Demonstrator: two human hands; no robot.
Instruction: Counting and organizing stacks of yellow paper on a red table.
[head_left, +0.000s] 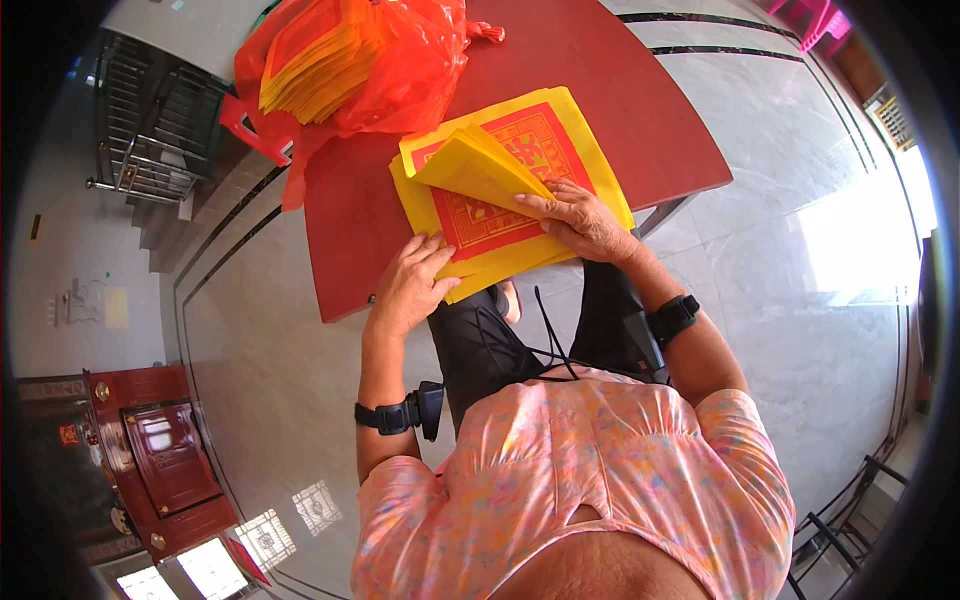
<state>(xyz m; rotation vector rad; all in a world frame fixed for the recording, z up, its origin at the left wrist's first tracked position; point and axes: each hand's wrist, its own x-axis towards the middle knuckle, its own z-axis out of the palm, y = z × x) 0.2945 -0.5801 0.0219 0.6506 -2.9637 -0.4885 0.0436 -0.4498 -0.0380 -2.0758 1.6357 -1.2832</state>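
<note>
A stack of yellow paper sheets (600, 176) with red-and-gold printed squares lies at the near edge of a red table, partly over my lap. Across it rests a folded yellow sheet (476, 166), its layers fanned at the upper left. My right hand (577, 217) grips the near right end of this folded sheet, thumb and fingers on its edge. My left hand (416, 281) lies on the stack's lower left corner, fingers slightly apart and touching the top sheet. Whether it pinches any paper is not plain.
The red table (592, 56) has curved sides. On its far left, a red plastic bag (420, 67) holds a thick bundle of folded yellow papers (322, 64). A staircase railing (154, 161) stands at left, a dark red door (161, 450) at lower left, and a black metal frame (836, 540) at lower right.
</note>
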